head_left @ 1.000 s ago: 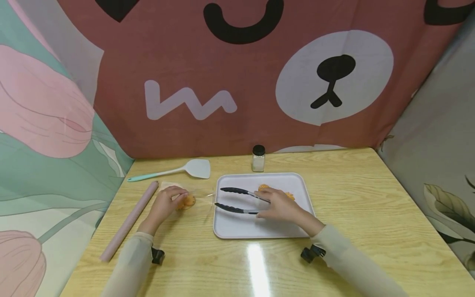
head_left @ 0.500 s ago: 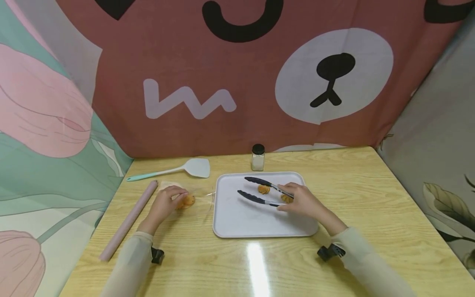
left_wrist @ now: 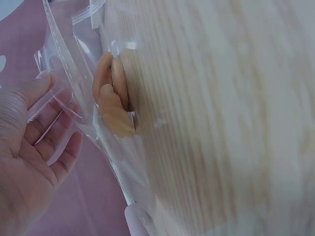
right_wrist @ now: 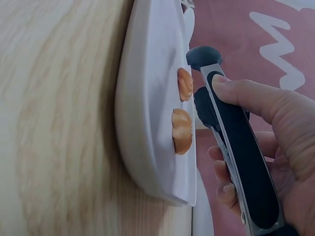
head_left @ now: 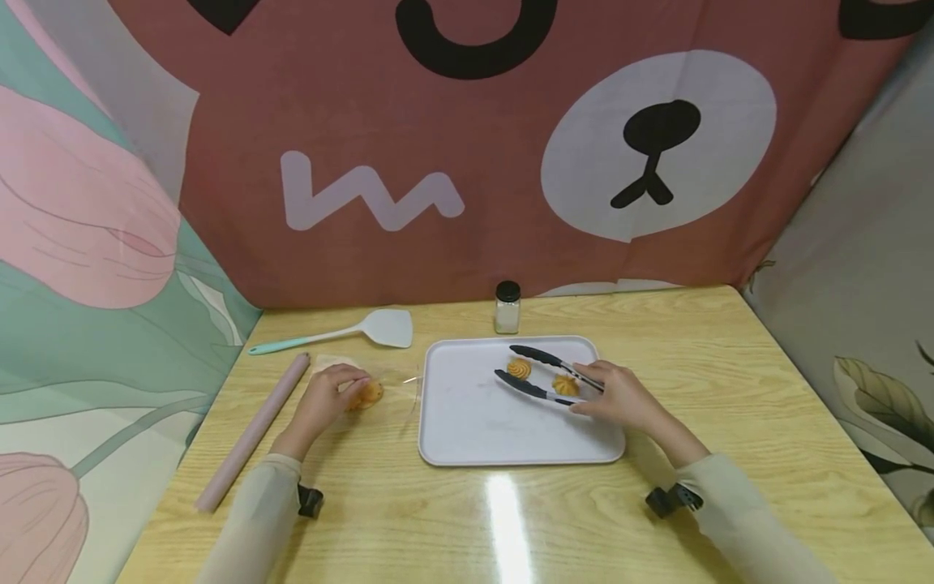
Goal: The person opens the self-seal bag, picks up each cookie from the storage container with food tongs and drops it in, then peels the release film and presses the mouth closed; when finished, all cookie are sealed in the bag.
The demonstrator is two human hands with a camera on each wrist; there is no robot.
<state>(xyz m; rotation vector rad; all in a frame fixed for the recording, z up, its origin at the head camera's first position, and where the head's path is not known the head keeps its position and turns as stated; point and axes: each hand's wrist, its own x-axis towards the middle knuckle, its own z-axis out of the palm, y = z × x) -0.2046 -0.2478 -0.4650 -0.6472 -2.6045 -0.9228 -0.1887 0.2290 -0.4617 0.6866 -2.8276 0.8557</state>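
Observation:
My left hand (head_left: 330, 399) pinches the edge of a clear plastic bag (left_wrist: 81, 54) between thumb and fingers. Inside the bag lie several cookies (left_wrist: 113, 93), seen through the plastic. In my right hand (head_left: 619, 396) is a pair of tongs (right_wrist: 241, 152) with black tips, its arms spread apart and nothing between them that I can see gripped. The tongs hover over the right part of a white tray (head_left: 467, 438). Two ridged cookies rest on that tray: a swirl cookie (head_left: 519, 370) farther back and a second cookie (head_left: 565, 385) nearer the hand.
Behind the tray stands a small jar with a black lid (head_left: 507, 308). A white spatula with a mint handle (head_left: 336, 334) lies at the back left. Left of the bag, a pinkish rolling pin (head_left: 255, 434) lies slanted. A printed cloth (head_left: 409, 259) hangs behind the table.
My right hand has moved right with the tongs, from the tray's left-middle to above the two cookies, uncovering them. The left hand stays where it was, holding the bag.

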